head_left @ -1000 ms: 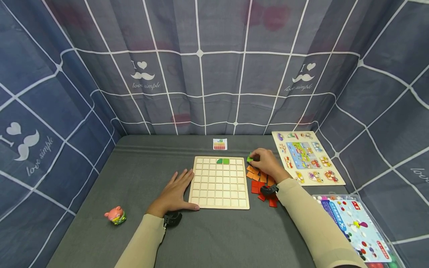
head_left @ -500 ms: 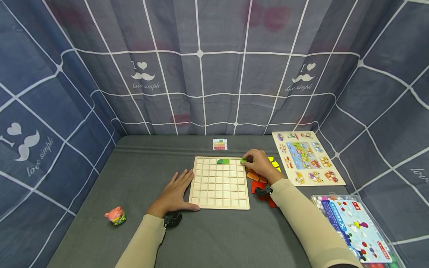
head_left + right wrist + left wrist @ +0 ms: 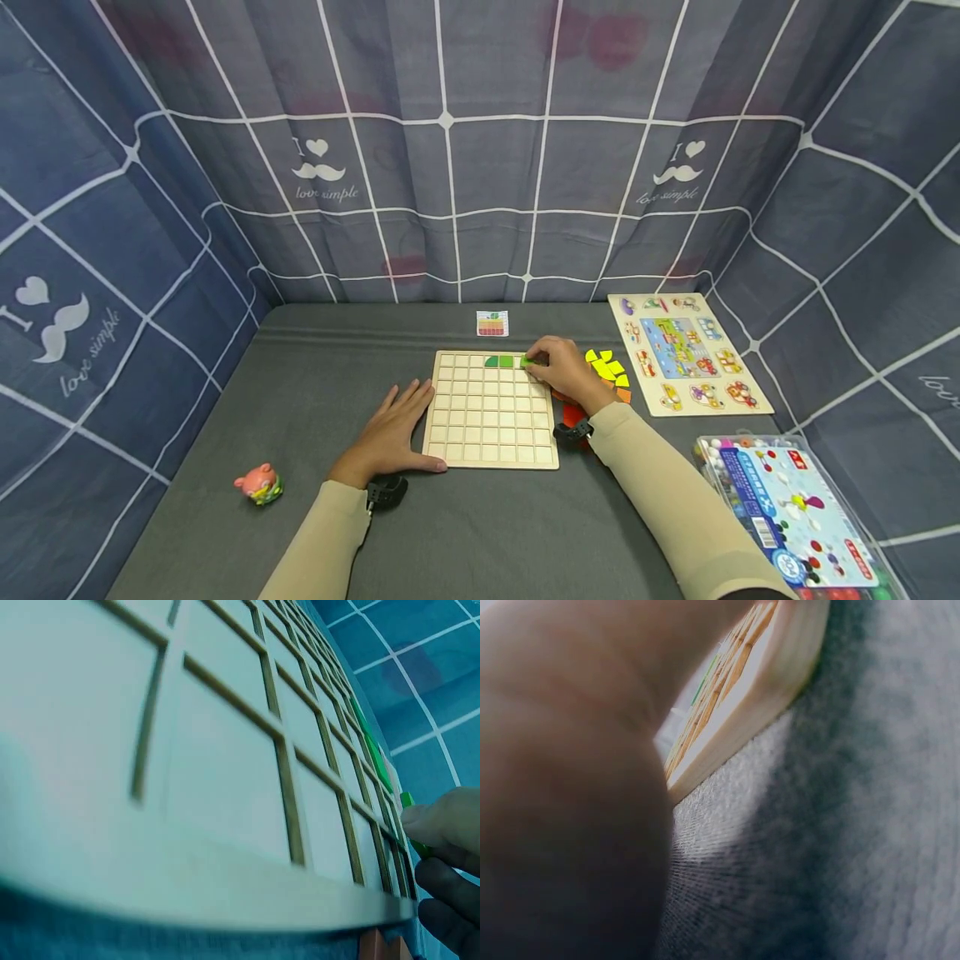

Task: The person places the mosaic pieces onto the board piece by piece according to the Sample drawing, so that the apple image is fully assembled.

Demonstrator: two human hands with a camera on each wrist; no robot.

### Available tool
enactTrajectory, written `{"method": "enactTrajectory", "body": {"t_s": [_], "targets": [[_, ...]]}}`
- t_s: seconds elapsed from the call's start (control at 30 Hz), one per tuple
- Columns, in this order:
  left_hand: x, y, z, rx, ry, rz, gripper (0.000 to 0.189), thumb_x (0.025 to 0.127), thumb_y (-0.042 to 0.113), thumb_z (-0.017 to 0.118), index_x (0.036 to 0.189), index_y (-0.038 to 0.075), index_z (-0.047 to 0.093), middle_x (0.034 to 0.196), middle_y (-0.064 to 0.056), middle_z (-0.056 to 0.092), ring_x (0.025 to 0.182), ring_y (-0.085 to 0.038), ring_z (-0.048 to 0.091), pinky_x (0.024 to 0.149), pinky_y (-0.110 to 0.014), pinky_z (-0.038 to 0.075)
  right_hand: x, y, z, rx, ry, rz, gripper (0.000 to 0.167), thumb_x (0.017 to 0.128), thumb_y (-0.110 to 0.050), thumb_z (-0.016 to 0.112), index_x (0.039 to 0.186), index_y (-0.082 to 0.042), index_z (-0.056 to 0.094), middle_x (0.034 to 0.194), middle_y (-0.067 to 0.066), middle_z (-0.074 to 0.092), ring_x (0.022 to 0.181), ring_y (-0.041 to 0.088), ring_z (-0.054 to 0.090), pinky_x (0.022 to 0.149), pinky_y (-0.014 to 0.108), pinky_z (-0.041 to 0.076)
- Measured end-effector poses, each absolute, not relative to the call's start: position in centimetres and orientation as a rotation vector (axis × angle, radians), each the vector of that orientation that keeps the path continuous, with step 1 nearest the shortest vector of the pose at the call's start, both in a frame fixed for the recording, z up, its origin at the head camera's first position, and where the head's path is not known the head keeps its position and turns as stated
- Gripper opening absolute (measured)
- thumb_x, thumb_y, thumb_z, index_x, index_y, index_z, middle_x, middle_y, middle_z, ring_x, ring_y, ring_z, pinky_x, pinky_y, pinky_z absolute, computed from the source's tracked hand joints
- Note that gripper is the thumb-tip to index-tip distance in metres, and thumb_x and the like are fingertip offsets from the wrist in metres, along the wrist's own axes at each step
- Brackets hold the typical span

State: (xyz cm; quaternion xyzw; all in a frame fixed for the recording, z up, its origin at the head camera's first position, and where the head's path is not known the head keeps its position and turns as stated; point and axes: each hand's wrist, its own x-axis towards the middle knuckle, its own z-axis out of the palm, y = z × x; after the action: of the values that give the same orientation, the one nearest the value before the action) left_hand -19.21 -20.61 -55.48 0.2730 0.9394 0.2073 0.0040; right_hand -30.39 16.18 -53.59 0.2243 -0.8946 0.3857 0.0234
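Note:
A pale wooden grid board point(image 3: 489, 412) lies flat on the grey cloth. In its top row sit a dark green rounded tile point(image 3: 492, 362) and a green square tile point(image 3: 506, 362), side by side. My right hand point(image 3: 564, 367) pinches a light green tile point(image 3: 407, 800) between thumb and fingertips, over the top row just right of those two. My left hand point(image 3: 393, 432) rests with spread, straight fingers along the board's left edge, its thumb by the lower left corner. The left wrist view shows the board's side edge point(image 3: 739, 739) close beside that hand.
Yellow tiles point(image 3: 609, 367) lie right of the board; orange and red tiles point(image 3: 573, 414) are partly under the right forearm. A small pattern card point(image 3: 492, 323) lies behind the board. Farther right are a picture puzzle board point(image 3: 660, 392) and a clear box point(image 3: 806, 517). A pink figurine point(image 3: 258, 483) stands left.
My right hand has carried the light green tile leftward from the loose pile to above the board's top row. The yellow tiles have come into sight behind it. The left hand stays put.

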Motion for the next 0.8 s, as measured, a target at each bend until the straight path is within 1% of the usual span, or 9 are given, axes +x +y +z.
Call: {"method": "enactTrajectory", "body": {"t_s": [0.27, 0.53, 0.8], "targets": [[-19.3, -20.6, -55.8, 0.845, 2.942, 0.659, 0.141, 0.067, 0.087, 0.076, 0.167, 0.003, 0.024, 0.173, -0.013, 0.021, 0.158, -0.032, 0.015, 0.126, -0.056, 0.004, -30.1, 15.0, -53.5, 0.730, -2.732, 1.207, 0.015, 0.092, -0.006, 0.084, 0.106, -0.006, 0.080, 0.108, 0.003, 0.070, 0.094, 0.018, 0.069, 0.081, 0.036, 0.059], [-19.4, -20.8, -55.9, 0.846, 2.939, 0.654, 0.140, 0.068, 0.088, 0.075, 0.168, 0.004, 0.023, 0.173, -0.012, 0.020, 0.159, -0.031, 0.014, 0.126, -0.055, 0.004, -29.9, 13.7, -53.6, 0.760, -2.784, 1.162, 0.017, 0.092, -0.013, 0.086, 0.107, -0.011, 0.080, 0.105, -0.002, 0.071, 0.092, 0.011, 0.069, 0.081, 0.030, 0.059], [-19.3, -20.8, -55.8, 0.852, 2.933, 0.659, 0.139, 0.069, 0.086, 0.076, 0.168, 0.004, 0.024, 0.173, -0.012, 0.020, 0.158, -0.032, 0.014, 0.126, -0.056, 0.004, -29.7, 12.6, -53.7, 0.821, -2.771, 1.171, 0.017, 0.090, -0.011, 0.087, 0.105, -0.010, 0.080, 0.103, -0.001, 0.073, 0.090, 0.010, 0.069, 0.081, 0.029, 0.058]]}}
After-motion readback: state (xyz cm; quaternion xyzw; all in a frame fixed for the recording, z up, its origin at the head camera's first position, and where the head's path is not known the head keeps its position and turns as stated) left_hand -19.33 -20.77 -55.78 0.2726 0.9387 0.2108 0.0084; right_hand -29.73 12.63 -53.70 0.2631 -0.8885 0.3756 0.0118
